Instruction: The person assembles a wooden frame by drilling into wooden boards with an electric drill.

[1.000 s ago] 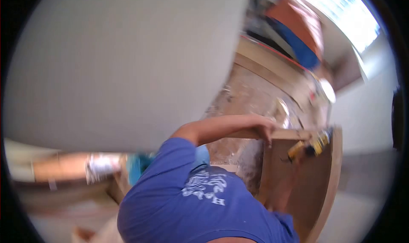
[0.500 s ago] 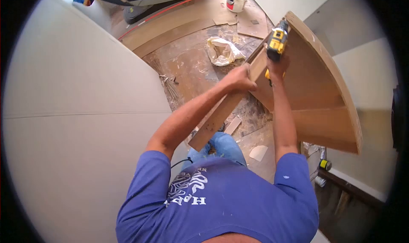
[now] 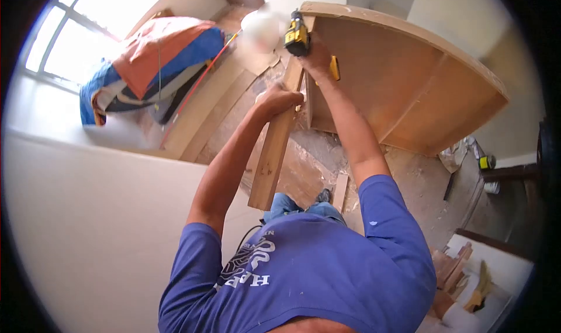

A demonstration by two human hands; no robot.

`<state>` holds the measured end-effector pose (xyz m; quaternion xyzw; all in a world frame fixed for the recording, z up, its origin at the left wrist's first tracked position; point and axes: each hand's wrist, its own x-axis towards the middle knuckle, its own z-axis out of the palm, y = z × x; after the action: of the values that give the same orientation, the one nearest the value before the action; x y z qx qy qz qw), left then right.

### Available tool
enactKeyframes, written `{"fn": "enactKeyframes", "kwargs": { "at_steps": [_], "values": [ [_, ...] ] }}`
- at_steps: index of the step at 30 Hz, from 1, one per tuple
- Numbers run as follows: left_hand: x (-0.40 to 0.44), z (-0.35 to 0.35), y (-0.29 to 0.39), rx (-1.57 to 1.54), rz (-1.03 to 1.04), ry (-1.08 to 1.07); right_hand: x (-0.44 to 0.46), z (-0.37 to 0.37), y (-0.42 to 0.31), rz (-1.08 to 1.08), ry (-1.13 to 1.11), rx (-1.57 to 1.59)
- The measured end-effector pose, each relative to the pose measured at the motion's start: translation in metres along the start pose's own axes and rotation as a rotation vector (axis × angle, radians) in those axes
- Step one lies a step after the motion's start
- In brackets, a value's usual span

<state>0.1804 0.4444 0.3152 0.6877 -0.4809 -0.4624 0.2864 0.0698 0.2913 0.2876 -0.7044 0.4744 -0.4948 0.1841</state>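
Observation:
My left hand (image 3: 279, 101) is wrapped round a long wooden board (image 3: 270, 163), which slants from near my knees up to the corner of a curved wooden frame (image 3: 403, 20). In my right hand (image 3: 317, 55) is a yellow and black drill (image 3: 297, 36), its nose pointing up at the frame's corner, where the board's far end meets it. The frame's brown panel (image 3: 374, 70) spreads to the right behind my right forearm. Exactly what the drill's tip touches is too small to tell.
Orange and blue cloth (image 3: 158, 64) covers a heap at the upper left, beside a window. A pale wall panel (image 3: 105, 216) fills the lower left. Wood scraps (image 3: 461, 274) lie at the lower right, and a yellow-green tape roll (image 3: 486, 162) is at the right.
The view has turned, so the frame and drill appear further left. Since one second ago, the drill has come into my right hand's grip at the corner, and the board now shows in my left hand.

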Motion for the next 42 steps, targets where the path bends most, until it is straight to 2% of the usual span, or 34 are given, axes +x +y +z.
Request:
{"fn": "enactKeyframes", "kwargs": {
  "at_steps": [2, 6, 8, 10, 11, 14, 15, 16, 18, 19, 20, 21, 22, 23, 24, 26, 27, 28, 29, 30, 32, 34, 36, 38, 42],
  "values": [
    [-0.005, 0.001, 0.005, -0.066, 0.02, -0.022, -0.004, -0.012, -0.011, 0.02, -0.057, -0.015],
    [-0.001, -0.001, 0.009, 0.065, 0.001, -0.013, 0.003, 0.002, -0.001, 0.051, -0.054, -0.035],
    [0.033, 0.001, -0.017, -0.034, 0.071, -0.056, 0.008, 0.003, 0.002, -0.006, -0.064, -0.114],
    [0.024, -0.002, -0.01, -0.065, 0.137, -0.09, 0.013, 0.009, 0.011, 0.023, -0.113, -0.144],
    [0.018, -0.002, -0.006, -0.132, 0.152, -0.12, 0.013, 0.012, 0.019, -0.023, -0.111, -0.173],
    [0.008, -0.007, 0.009, -0.018, 0.219, -0.052, 0.027, 0.012, 0.025, -0.14, -0.119, -0.254],
    [0.046, 0.012, -0.02, -0.236, 0.251, -0.11, 0.024, 0.009, 0.02, -0.159, -0.131, -0.278],
    [0.037, 0.012, -0.015, -0.308, 0.219, -0.131, 0.023, 0.007, 0.014, -0.178, -0.143, -0.301],
    [0.021, 0.003, -0.014, -0.372, 0.216, -0.153, 0.019, 0.008, 0.0, -0.149, -0.187, -0.348],
    [0.029, 0.002, -0.024, -0.337, 0.183, -0.188, 0.016, 0.012, -0.006, -0.197, -0.196, -0.333],
    [0.044, 0.021, -0.046, -0.431, 0.211, -0.17, 0.011, 0.01, -0.009, -0.245, -0.2, -0.316],
    [0.022, 0.006, -0.039, -0.439, 0.237, -0.249, 0.004, 0.01, -0.016, -0.22, -0.212, -0.338],
    [0.03, 0.018, -0.058, -0.458, 0.222, -0.236, -0.002, 0.012, -0.021, -0.192, -0.224, -0.357],
    [0.026, 0.027, -0.071, -0.452, 0.233, -0.226, -0.014, 0.014, -0.005, -0.266, -0.157, -0.411],
    [0.02, 0.035, -0.085, -0.464, 0.334, -0.201, -0.033, 0.013, 0.005, -0.442, -0.015, -0.475],
    [-0.003, 0.02, -0.102, -0.56, 0.362, -0.445, -0.055, 0.002, -0.019, -0.242, -0.201, -0.419],
    [-0.016, 0.0, -0.101, -0.481, 0.307, -0.611, -0.066, 0.0, -0.024, -0.322, -0.17, -0.401],
    [-0.029, -0.031, -0.094, -0.399, 0.249, -0.77, -0.076, -0.004, -0.059, -0.275, -0.177, -0.395],
    [-0.028, -0.057, -0.094, -0.318, 0.183, -0.92, -0.085, -0.002, -0.055, -0.232, -0.175, -0.376],
    [-0.014, -0.072, -0.104, -0.124, 0.329, -0.995, -0.094, -0.004, -0.064, -0.264, -0.168, -0.367],
    [0.025, -0.089, -0.126, 0.284, 0.623, -1.133, -0.113, -0.007, -0.074, -0.162, -0.207, -0.439],
    [0.065, -0.112, -0.14, 0.264, 0.695, -1.088, -0.128, -0.006, -0.081, -0.163, -0.141, -0.456],
    [0.091, -0.126, -0.139, 0.185, 0.477, -0.881, -0.148, -0.007, -0.082, -0.118, -0.113, -0.428],
    [0.124, -0.126, -0.144, -0.045, 0.54, -0.665, -0.173, -0.008, -0.061, -0.09, -0.089, -0.446],
    [0.193, -0.122, -0.12, -0.157, 0.547, -0.445, -0.181, -0.011, -0.069, -0.048, -0.069, -0.373]
  ]
}}
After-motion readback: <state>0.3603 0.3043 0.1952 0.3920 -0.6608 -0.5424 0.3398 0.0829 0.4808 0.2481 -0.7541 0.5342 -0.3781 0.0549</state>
